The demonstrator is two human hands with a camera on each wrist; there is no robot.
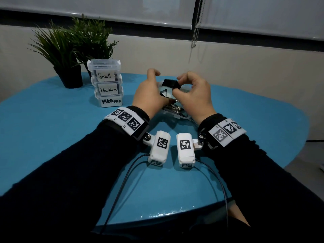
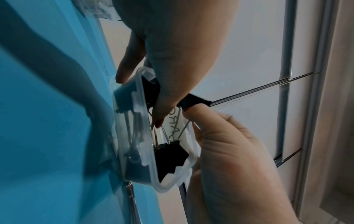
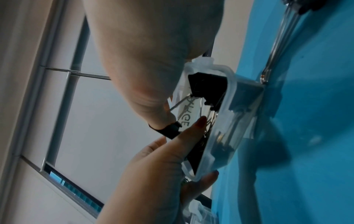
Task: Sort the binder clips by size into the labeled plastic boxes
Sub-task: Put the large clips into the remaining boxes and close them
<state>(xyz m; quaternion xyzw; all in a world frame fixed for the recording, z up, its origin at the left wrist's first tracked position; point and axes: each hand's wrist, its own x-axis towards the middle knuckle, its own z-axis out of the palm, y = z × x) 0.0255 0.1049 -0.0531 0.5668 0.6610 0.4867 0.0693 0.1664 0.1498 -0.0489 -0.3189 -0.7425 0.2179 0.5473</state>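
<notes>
On table (image 1: 52, 130): open box (image 2: 173, 180), centre, between both hands, black clips inside.
Right hand (image 1: 192, 97): fingers curled, pinching a clip (image 1: 171, 84) just above box.
Left hand (image 1: 150, 95): loosely curved round box's left side, thumb raised; grip unclear.
Far left: stack (image 1: 107, 85) labelled Small, Medium, Medium, beside plants (image 1: 70, 50).

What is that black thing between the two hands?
A black binder clip, held up over the open clear plastic box. The right hand pinches it; the left hand is beside it. The head view shows this best.
</notes>
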